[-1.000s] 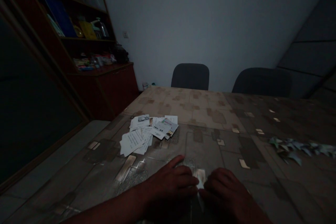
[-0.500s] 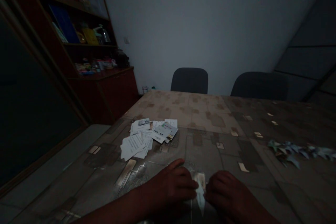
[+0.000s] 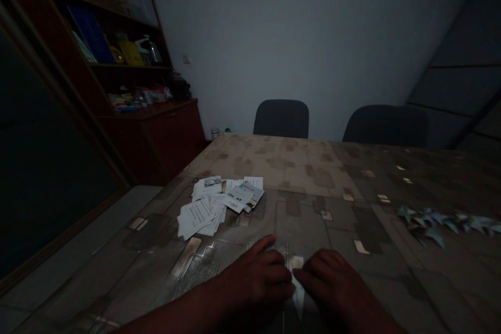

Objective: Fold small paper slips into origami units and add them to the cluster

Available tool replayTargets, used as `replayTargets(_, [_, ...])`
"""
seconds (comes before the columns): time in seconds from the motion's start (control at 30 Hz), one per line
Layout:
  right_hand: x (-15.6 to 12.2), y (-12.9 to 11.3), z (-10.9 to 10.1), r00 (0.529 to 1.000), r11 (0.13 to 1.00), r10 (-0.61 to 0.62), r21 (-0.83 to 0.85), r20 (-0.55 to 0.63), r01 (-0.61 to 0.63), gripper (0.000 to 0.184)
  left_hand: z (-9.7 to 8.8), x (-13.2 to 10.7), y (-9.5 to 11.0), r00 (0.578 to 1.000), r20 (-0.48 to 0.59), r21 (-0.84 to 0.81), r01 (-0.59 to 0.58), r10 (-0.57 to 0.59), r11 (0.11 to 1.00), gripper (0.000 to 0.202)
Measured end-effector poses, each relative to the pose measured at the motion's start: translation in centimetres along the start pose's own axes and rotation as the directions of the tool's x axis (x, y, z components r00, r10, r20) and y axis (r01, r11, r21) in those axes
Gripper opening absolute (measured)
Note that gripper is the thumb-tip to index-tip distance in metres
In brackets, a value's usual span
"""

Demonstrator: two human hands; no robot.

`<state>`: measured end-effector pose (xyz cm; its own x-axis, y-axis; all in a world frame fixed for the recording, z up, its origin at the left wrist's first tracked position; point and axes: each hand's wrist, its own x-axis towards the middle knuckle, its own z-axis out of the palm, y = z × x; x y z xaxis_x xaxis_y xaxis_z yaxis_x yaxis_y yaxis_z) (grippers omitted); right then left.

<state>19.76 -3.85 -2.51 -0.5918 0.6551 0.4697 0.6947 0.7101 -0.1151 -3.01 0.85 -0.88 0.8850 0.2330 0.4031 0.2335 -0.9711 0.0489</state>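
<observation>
Low in the head view, my left hand [image 3: 264, 277] and my right hand [image 3: 329, 279] are close together above the table. Between them is a small folded piece of white paper [image 3: 298, 297], its narrow pointed end towards me. The left fingers are curled and pinch its left side. My right thumb and fingers press on it from the right, covering its upper part. Past my hands to the left lies a loose pile of printed white cards [image 3: 198, 215]. Several folded paper pieces [image 3: 434, 222] lie in a row at the right.
The table [image 3: 282, 162] has a patterned brown cover. Two dark chairs [image 3: 281, 118] stand behind its far edge, against a pale wall. A reddish cabinet [image 3: 172, 133] with filled shelves rises at the left. The room is dim.
My right hand has shifted slightly left and up, its thumb now over the paper's upper part. My left hand has barely moved. The view has shifted slightly.
</observation>
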Motion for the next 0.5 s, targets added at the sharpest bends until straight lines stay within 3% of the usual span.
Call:
replayTargets(0.27, [0.7,0.0,-0.9,0.994,0.997,0.077,-0.011,0.081,-0.076,0.025,-0.3,-0.1,0.0,1.0,0.022,-0.08,0.015,-0.014,0.997,0.017])
replayTargets(0.5, [0.4,0.5,-1.2,0.978,0.946,0.183,0.253,0.103,-0.204,0.032,0.2,-0.4,-0.1,0.999,-0.041,-0.057,-0.003,0.001,0.998,0.014])
